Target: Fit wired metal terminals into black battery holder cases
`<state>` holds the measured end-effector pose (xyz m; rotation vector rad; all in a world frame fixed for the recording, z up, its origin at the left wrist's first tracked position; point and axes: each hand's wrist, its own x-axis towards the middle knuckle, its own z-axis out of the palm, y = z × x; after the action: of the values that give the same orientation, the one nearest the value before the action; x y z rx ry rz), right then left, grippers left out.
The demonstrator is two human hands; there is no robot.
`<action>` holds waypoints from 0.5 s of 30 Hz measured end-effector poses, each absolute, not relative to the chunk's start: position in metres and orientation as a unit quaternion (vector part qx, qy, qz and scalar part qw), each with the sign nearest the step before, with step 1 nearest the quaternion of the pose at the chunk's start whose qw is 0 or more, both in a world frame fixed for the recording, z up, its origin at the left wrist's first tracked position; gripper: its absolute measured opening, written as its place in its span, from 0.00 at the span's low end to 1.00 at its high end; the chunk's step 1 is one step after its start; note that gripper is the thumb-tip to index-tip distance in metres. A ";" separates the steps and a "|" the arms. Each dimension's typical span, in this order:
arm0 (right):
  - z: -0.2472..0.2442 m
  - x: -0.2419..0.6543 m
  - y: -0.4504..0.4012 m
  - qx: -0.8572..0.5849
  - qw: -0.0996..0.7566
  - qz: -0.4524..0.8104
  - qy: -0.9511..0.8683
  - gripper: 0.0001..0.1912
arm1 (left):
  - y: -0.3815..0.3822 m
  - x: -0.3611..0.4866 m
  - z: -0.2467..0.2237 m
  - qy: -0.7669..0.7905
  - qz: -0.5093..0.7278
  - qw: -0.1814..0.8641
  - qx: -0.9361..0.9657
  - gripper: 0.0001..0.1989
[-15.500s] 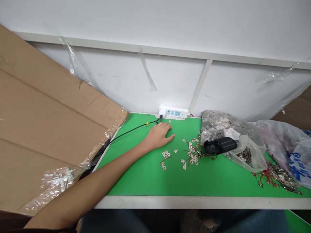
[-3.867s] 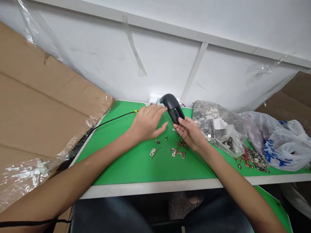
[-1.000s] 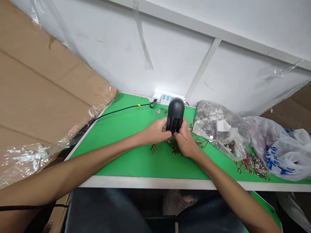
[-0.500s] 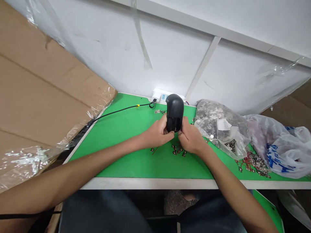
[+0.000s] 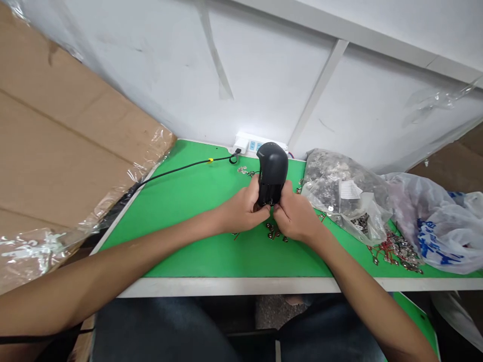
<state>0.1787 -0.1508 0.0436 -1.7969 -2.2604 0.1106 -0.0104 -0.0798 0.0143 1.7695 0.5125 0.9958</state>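
Observation:
Both hands hold a black plastic housing (image 5: pixel 272 163) upright over the green tabletop. It has a rounded, bulging top and an open hollow, like a battery compartment, in its lower part. My left hand (image 5: pixel 249 205) grips its lower left side, the thumb at the bottom edge. On the lower right side my right hand (image 5: pixel 294 210) is closed, its thumb pressing at the bottom rim near small metal pieces inside. Whether a small part sits between the fingertips is hidden. Just below the hands lie several small metal contacts (image 5: pixel 272 232), some with red wires.
A clear bag of metal parts (image 5: pixel 332 181) and a white plastic bag (image 5: pixel 449 231) lie on the right, beside a pile of wired contacts (image 5: pixel 400 251). A power strip (image 5: pixel 251 144) with a black cable (image 5: pixel 181 169) is against the wall. Cardboard (image 5: pixel 75 136) leans at left.
The housing has tipped slightly, showing more of its lower hollow. Both hands keep their grip, with the right thumb shifted a little toward the bottom rim. The view has shifted slightly.

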 end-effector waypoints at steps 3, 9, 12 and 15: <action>0.043 0.179 -0.150 -0.618 0.114 0.043 -0.777 0.17 | -0.081 -0.010 0.015 0.200 0.356 0.492 0.769 0.29; 0.041 0.180 -0.150 -0.607 0.143 0.069 -0.779 0.19 | -0.086 -0.010 0.021 0.223 0.350 0.508 0.755 0.28; 0.039 0.180 -0.150 -0.598 0.173 0.080 -0.779 0.17 | -0.089 -0.011 0.023 0.237 0.355 0.518 0.741 0.26; 0.038 0.180 -0.150 -0.592 0.185 0.095 -0.779 0.15 | -0.092 -0.010 0.025 0.243 0.359 0.504 0.747 0.26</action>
<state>0.1799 -0.1495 0.0380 -1.6678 -2.1955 0.2682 -0.0104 -0.0923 0.0246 1.8032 0.5877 0.8659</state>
